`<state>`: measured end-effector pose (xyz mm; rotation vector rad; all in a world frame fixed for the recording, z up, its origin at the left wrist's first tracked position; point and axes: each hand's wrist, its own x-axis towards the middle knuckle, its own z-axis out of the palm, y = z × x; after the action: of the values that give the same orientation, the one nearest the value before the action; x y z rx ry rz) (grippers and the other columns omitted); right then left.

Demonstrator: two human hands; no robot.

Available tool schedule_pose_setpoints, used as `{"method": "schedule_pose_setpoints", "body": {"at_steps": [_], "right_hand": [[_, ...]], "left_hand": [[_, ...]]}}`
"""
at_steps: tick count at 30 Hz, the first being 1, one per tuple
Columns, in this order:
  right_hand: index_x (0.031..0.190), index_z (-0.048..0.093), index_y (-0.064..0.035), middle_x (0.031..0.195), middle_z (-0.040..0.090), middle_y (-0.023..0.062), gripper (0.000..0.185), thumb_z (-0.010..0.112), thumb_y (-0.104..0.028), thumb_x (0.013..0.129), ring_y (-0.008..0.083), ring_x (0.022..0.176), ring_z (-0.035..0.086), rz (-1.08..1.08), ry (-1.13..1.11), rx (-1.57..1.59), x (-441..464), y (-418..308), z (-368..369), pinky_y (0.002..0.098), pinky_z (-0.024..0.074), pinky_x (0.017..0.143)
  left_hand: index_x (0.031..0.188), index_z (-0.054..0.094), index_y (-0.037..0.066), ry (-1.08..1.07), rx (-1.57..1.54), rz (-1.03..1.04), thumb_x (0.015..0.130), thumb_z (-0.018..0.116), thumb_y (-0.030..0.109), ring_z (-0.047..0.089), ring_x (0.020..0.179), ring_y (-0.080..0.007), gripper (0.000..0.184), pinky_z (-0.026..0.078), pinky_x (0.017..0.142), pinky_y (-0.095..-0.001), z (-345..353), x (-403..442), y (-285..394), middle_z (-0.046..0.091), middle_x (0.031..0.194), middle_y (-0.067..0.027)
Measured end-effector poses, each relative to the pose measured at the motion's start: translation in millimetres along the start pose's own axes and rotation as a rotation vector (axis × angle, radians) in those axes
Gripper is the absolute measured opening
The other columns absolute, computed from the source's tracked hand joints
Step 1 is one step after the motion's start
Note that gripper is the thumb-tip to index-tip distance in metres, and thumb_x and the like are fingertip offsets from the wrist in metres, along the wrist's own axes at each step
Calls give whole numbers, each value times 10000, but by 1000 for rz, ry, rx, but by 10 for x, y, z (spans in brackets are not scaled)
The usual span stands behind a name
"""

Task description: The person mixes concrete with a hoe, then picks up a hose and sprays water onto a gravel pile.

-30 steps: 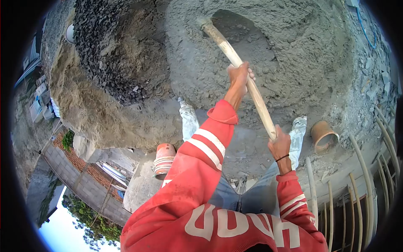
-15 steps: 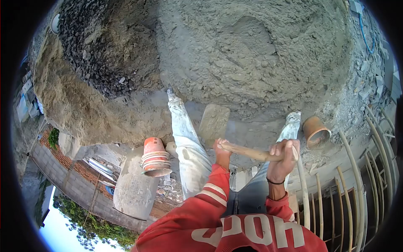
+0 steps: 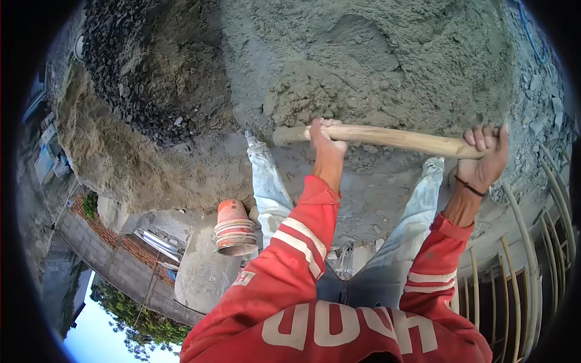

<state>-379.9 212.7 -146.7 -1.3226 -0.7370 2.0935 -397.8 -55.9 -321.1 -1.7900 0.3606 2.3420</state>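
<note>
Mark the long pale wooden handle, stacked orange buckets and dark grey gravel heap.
Long pale wooden handle (image 3: 396,137), head view: middle of shaft.
Stacked orange buckets (image 3: 235,225), head view: layered rims.
Dark grey gravel heap (image 3: 126,81), head view: stony slope.

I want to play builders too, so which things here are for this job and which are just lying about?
For the job:
wooden handle, gripped by the left hand and right hand
grey mix

Probably just lying about:
stacked buckets
broken stones
dark gravel, though it may be for mixing
</note>
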Motion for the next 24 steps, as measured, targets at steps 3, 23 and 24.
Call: {"method": "schedule_pose_setpoints", "body": {"at_steps": [3, 23, 24], "right_hand": [[750, 478, -99, 558, 374, -24, 239, 496, -216, 958, 92, 476, 368, -99, -48, 47, 472, -689, -571, 252, 335, 465], [705, 449, -85, 575, 392, -11, 277, 544, -199, 938, 91, 512, 381, 30, -5, -487, -100, -53, 214, 256, 357, 510], [714, 449, -93, 584, 385, -15, 272, 528, -209, 947, 88, 522, 383, -20, -24, -435, -92, -314, 383, 257, 357, 523]], "left_hand": [[782, 449, 82, -66, 134, 45, 808, 590, 70, 464, 652, -173, 144, 451, 708, -343, 402, -444, -662, 456, 666, -32], [859, 558, 59, 281, 219, -532, 794, 614, 104, 551, 689, -197, 97, 490, 741, -337, -1824, 294, -841, 571, 769, -50], [813, 502, 72, 364, 162, -419, 820, 537, 59, 517, 636, -188, 38, 483, 682, -339, -1114, -9, -988, 511, 702, -31]]}}
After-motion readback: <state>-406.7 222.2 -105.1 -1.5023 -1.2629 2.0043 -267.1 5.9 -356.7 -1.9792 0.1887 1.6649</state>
